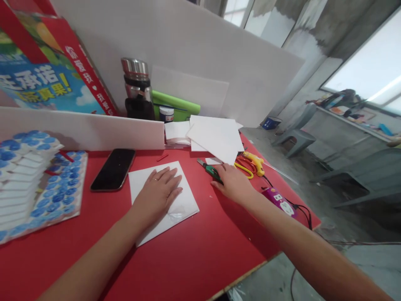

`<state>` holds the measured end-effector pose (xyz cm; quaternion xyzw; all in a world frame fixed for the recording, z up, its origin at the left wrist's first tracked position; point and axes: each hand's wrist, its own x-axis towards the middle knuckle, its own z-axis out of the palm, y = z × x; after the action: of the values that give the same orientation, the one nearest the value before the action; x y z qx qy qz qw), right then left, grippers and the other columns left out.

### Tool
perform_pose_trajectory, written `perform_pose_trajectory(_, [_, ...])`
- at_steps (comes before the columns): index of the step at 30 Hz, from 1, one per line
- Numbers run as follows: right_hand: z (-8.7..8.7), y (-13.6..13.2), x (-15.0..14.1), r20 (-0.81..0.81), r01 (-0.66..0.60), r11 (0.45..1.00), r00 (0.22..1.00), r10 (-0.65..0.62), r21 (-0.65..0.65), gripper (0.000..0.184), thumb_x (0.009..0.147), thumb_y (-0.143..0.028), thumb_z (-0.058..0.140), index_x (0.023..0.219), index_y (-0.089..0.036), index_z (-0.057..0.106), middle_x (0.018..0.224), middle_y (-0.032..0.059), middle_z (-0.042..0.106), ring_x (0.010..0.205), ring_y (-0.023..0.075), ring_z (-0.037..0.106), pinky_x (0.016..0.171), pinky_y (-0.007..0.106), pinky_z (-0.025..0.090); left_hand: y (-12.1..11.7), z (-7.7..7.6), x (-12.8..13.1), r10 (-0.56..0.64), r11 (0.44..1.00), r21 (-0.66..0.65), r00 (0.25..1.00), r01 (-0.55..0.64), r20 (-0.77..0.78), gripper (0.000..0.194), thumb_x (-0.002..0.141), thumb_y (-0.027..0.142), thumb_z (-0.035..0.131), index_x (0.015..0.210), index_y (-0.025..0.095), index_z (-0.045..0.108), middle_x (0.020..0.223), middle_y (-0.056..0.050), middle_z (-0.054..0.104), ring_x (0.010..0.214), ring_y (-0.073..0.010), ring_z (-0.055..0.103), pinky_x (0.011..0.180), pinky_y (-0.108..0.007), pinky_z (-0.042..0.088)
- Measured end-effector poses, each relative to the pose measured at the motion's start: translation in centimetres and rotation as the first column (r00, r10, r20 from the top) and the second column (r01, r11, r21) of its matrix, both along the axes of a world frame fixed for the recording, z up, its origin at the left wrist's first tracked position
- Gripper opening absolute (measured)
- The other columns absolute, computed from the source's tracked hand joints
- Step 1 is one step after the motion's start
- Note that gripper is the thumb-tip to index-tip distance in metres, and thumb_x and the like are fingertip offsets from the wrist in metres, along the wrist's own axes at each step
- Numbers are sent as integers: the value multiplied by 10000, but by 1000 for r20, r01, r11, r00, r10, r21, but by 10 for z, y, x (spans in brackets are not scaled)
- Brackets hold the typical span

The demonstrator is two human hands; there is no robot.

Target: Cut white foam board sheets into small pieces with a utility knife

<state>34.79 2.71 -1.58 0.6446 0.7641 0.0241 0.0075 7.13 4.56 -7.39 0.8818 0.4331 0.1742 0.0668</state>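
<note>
Forearms (106, 251) extend; left grip (158, 190) atop card (186, 198), right grip (233, 182) touching cutter (210, 169)

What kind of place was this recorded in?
Probably a small craft workshop: a glue gun and a green cutter lie on a red worktable, beside white board pieces, with bare concrete walls beyond.

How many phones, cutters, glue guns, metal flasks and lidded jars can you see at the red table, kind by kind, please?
Phone: 1
Cutter: 1
Glue gun: 1
Metal flask: 1
Lidded jar: 1
Total: 5
</note>
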Motion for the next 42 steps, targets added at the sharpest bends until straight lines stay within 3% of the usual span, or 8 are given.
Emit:
perform_pose_trajectory(3, [-12,-10,-5,102,-8,998,995,15,-67,478,1001,-162,419,1458,-57,515,1216,235,644,1125,349,613,915,444,476,0,0,0,6,1000,-8,1000,-6,-6,468,1066,448,390,1385,227,652,1562,-90,559,1490,-326,426,1238,-601,270])
perform_pose_trajectory(6, [-13,-7,-7,109,16,993,994,-3,-118,599,954,-101,389,1543,4,392,1224,264,631,1083,350,623,874,445,480,1,0,0,-8,1000,-14,1000,8,-6,463,1059,443,407,1380,217,654,1553,-97,565,1506,-339,401,1243,-608,260])
perform_pose_trajectory(12, [17,-1,-27,-337,-113,977,940,45,-184,497,1041,-265,301,1508,-125,401,1130,163,702,909,263,669,750,370,484,6,10,-1,-91,996,26,996,91,18,403,1050,418,456,1295,193,682,1457,-136,616,1421,-339,479,1203,-538,345])
perform_pose_trajectory(14, [29,5,-41,-387,-135,966,921,40,-222,441,1049,-265,301,1455,-145,427,1062,134,729,838,250,668,685,345,462,9,15,0,-129,991,30,991,128,22,353,1048,384,467,1235,195,699,1383,-137,650,1331,-321,544,1152,-518,401])
perform_pose_trajectory(20, [48,20,-77,-262,-86,933,965,-9,-349,292,1033,-194,355,1274,-142,512,1050,159,748,826,250,677,624,315,401,12,21,2,-145,987,69,989,146,-20,280,1058,306,449,1164,204,688,1262,-120,683,1184,-292,601,1062,-485,454])
perform_pose_trajectory(31, [46,21,-93,-208,-52,919,977,-33,-391,415,1031,-188,369,1420,-79,463,1111,213,757,912,292,720,683,345,472,9,19,2,-88,995,38,996,88,9,319,1039,319,471,1256,197,672,1317,-133,672,1237,-332,573,1055,-525,454])
perform_pose_trajectory(38, [47,19,-101,-191,-22,905,979,-66,-425,533,1041,-187,388,1554,-49,345,1241,241,730,1101,315,710,829,374,505,8,19,2,-56,997,42,998,58,-35,398,1046,327,450,1363,163,626,1452,-136,616,1308,-345,541,1084,-522,439])
perform_pose_trajectory(42, [47,22,-105,-185,-27,898,981,-60,-439,641,1028,-215,413,1614,-22,241,1284,268,707,1135,336,697,822,388,513,9,17,2,-78,996,35,997,79,-22,424,1046,321,427,1389,162,618,1490,-158,596,1346,-340,537,1117,-538,420])
